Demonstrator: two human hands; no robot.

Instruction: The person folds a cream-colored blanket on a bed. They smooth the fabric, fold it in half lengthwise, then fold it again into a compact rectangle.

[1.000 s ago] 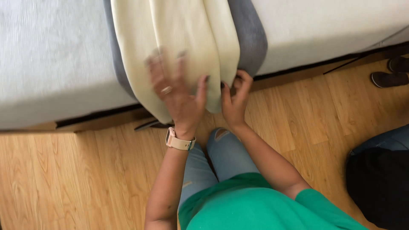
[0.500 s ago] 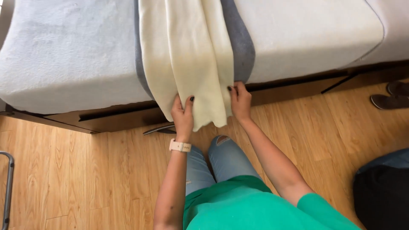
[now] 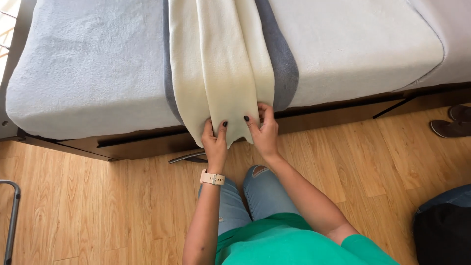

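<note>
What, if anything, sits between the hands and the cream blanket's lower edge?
Nothing visible. The left hand and right hand are both already on the cream blanket, gripping its hanging lower edge where it drapes over the side of the bed. A grey blanket lies underneath it, not in between.

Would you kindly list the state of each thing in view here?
Cream knitted blanket: draped over the bed edge, bunched.
Grey cloth: lying under the blanket.
Left hand: grip closed on the blanket's hem.
Right hand: grip closed on the hem.
Dark shoe: lying on the floor.
</note>
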